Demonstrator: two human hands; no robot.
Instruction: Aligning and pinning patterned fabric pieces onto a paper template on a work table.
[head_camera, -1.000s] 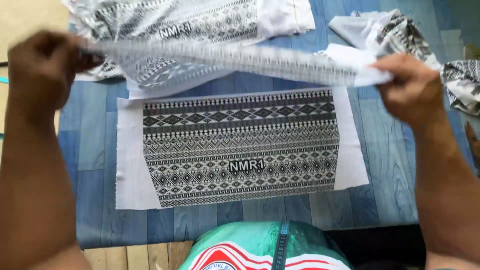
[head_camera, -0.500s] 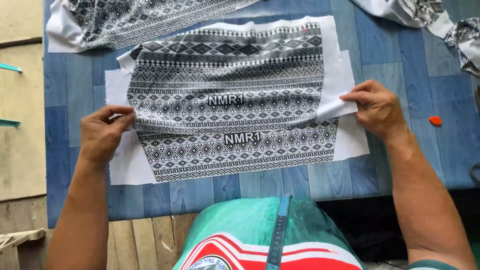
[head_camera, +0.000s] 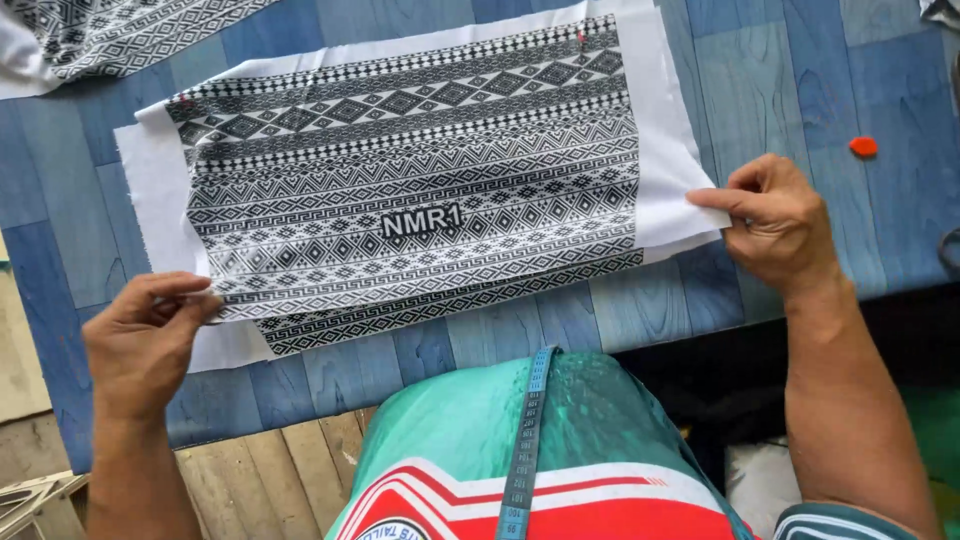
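Fingers of the left hand (head_camera: 145, 335) and right hand (head_camera: 775, 225) are pinched on the patterned cloth (head_camera: 410, 190), spread mid-frame on the blue counter (head_camera: 800, 70); light and limp, it is judged best held by its edges.

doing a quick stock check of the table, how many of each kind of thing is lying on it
Black-and-white patterned fabric panels with white borders: 3, the top panel pinched by the left hand and right hand, the panel beneath, and a third panel at the upper left
Small orange-red round object: 1
Total: 4
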